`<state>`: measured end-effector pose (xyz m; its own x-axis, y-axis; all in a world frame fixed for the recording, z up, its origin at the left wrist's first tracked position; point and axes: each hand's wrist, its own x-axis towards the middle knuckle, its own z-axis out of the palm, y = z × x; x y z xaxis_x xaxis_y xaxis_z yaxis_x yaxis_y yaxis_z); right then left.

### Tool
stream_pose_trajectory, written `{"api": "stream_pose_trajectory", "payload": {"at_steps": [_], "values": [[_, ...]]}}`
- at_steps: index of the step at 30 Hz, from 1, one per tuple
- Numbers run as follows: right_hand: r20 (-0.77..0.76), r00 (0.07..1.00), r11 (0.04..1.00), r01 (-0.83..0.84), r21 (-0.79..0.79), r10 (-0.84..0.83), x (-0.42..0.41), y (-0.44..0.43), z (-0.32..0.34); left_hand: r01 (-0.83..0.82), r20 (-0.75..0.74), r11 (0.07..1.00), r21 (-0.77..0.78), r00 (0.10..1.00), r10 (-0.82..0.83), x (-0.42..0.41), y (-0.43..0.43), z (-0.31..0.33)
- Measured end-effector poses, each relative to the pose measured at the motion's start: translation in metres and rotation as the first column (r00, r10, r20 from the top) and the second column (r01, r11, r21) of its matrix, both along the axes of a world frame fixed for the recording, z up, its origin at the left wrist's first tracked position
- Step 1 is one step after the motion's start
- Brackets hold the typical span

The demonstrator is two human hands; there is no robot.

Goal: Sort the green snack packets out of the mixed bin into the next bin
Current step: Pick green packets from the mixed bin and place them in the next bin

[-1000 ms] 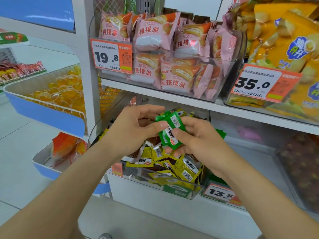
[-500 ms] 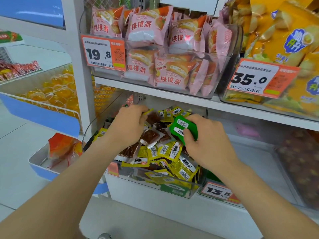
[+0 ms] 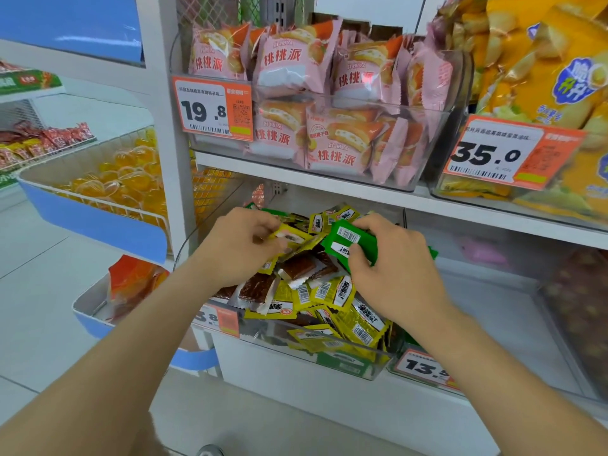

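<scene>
While both arms reach out toward the lower shelf, the left hand (image 3: 243,248) sits over the back of the mixed bin (image 3: 296,342). Its fingers are curled, and it pinches a yellow packet (image 3: 291,236) between thumb and fingers. The right hand (image 3: 391,271) is just beside it, knuckles up. Its fingers and thumb grip a green packet (image 3: 348,240) with a white barcode label facing up. It may be holding more than one, but the stack is hard to tell apart. The green packet is up in the air over the right side of the mixed bin. The two hands are near each other but do not touch.

The mixed bin is a clear box piled with yellow ones, brown packets (image 3: 296,268) and a bit of green at the back. The next bin (image 3: 493,291) is on the right. It has a price tag (image 3: 424,366) on its front, and some green shows behind the right wrist. On the shelf above, a clear bin (image 3: 427,136) holds pink cake packs (image 3: 292,70). Another one beside it holds big yellow bags (image 3: 543,77).
</scene>
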<state>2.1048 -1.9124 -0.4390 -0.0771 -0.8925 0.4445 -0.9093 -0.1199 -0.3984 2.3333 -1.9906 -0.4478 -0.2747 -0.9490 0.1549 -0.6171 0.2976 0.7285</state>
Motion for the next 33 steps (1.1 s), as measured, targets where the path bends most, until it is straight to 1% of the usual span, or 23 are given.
{"api": "stream_pose_trajectory", "payload": {"at_steps": [2, 3, 4, 6, 7, 8, 9, 10, 12, 13, 14, 18, 21, 22, 24, 25, 28, 31, 33], "values": [[0.017, 1.0, 1.0, 0.008, -0.001, -0.008, 0.001, 0.0, 0.0, -0.162, 0.039, 0.973, -0.167, 0.985, 0.171, 0.003, -0.004, -0.003], [0.029, 0.999, 1.0, 0.014, 0.002, -0.014, 0.002, 0.0, 0.001, -0.213, 0.055, 0.954, -0.211, 0.972, 0.229, 0.004, -0.004, -0.002], [0.038, 0.999, 1.0, 0.021, 0.008, -0.021, 0.003, 0.0, 0.001, -0.25, 0.083, 0.944, -0.217, 0.958, 0.273, 0.005, -0.005, -0.003], [0.045, 0.998, 0.999, 0.039, 0.026, -0.04, 0.003, -0.001, 0.002, -0.238, 0.241, 0.948, -0.213, 0.927, 0.287, 0.005, -0.008, -0.01], [0.045, 0.997, 0.998, 0.054, 0.037, -0.055, 0.003, -0.002, 0.002, -0.227, 0.333, 0.94, -0.253, 0.892, 0.305, 0.003, -0.009, -0.013], [0.051, 0.996, 0.996, 0.07, 0.047, -0.072, 0.003, -0.002, 0.002, -0.206, 0.393, 0.93, -0.306, 0.862, 0.32, 0.0, -0.008, -0.014], [0.066, 0.994, 0.995, 0.083, 0.057, -0.087, 0.002, -0.002, 0.003, -0.168, 0.41, 0.922, -0.348, 0.857, 0.311, -0.005, -0.005, -0.012], [0.086, 0.992, 0.994, 0.091, 0.063, -0.097, 0.002, -0.002, 0.003, -0.098, 0.408, 0.932, -0.348, 0.879, 0.245, -0.009, -0.001, -0.009], [0.117, 0.987, 0.992, 0.104, 0.067, -0.112, 0.001, -0.002, 0.003, 0.1, 0.392, 0.962, -0.255, 0.92, 0.008, -0.015, 0.008, -0.006], [0.123, 0.986, 0.992, 0.109, 0.069, -0.117, 0.0, -0.003, 0.003, 0.174, 0.39, 0.966, -0.19, 0.917, -0.088, -0.017, 0.013, -0.005], [0.124, 0.985, 0.991, 0.11, 0.07, -0.118, 0.0, -0.003, 0.003, 0.215, 0.396, 0.966, -0.145, 0.907, -0.143, -0.018, 0.016, -0.004], [0.137, 0.983, 0.99, 0.112, 0.086, -0.123, -0.003, -0.002, 0.004, 0.232, 0.405, 0.964, -0.126, 0.899, -0.164, -0.018, 0.018, 0.003], [0.146, 0.981, 0.989, 0.117, 0.093, -0.13, -0.006, -0.002, 0.005, 0.237, 0.475, 0.954, -0.184, 0.871, -0.124, -0.024, 0.022, 0.0], [0.15, 0.98, 0.989, 0.116, 0.092, -0.129, -0.007, -0.002, 0.005, 0.23, 0.477, 0.95, -0.21, 0.873, -0.106, -0.026, 0.023, -0.003], [0.157, 0.979, 0.989, 0.115, 0.094, -0.129, -0.008, -0.002, 0.005, 0.193, 0.405, 0.948, -0.253, 0.911, -0.077, -0.03, 0.021, -0.006], [0.158, 0.979, 0.989, 0.117, 0.095, -0.131, -0.008, -0.001, 0.006, 0.174, 0.363, 0.948, -0.265, 0.929, -0.069, -0.03, 0.019, -0.006], [0.164, 0.976, 0.988, 0.128, 0.092, -0.142, -0.01, -0.001, 0.006, 0.131, 0.301, 0.954, -0.271, 0.952, -0.045, -0.029, 0.014, -0.004], [0.176, 0.976, 0.99, 0.118, 0.079, -0.131, -0.011, 0.0, 0.007, -0.011, 0.186, 0.952, -0.305, 0.98, 0.071, -0.026, 0.01, -0.005], [0.202, 0.975, 0.995, 0.088, 0.053, -0.097, -0.011, 0.001, 0.009, -0.096, 0.092, 0.963, -0.251, 0.988, 0.122, -0.022, 0.005, -0.006]]}}
